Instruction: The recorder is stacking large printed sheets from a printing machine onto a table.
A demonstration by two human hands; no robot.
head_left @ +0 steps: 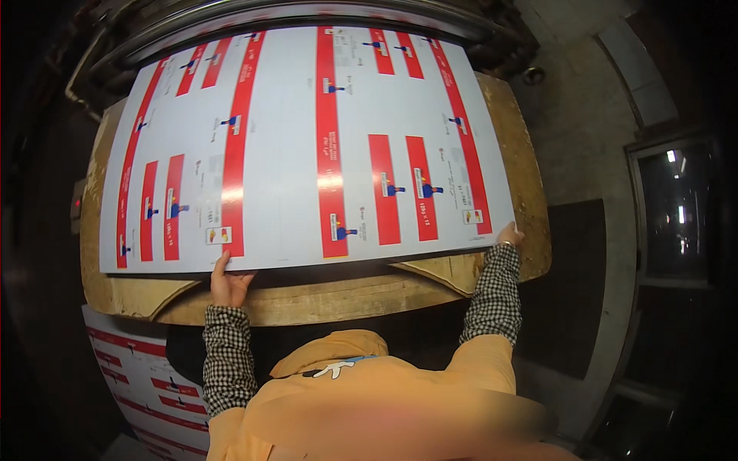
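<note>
A large white printed sheet [284, 154] with red bars and small blue figures lies across a wooden table. My left hand [229, 284] grips its near edge, left of the middle, with the thumb on top and the other fingers partly hidden beneath. At the near right corner, my right hand [509, 234] holds the same sheet by its edge. Between my hands, the near edge sits slightly above the wood, with a dark gap below.
The worn wooden table [307, 303] has curved cutouts along its front. Metal rollers [307, 17] of a machine run along the far side. More printed sheets [142, 369] lie lower left, below table level. A glazed dark frame [676, 207] stands at the right.
</note>
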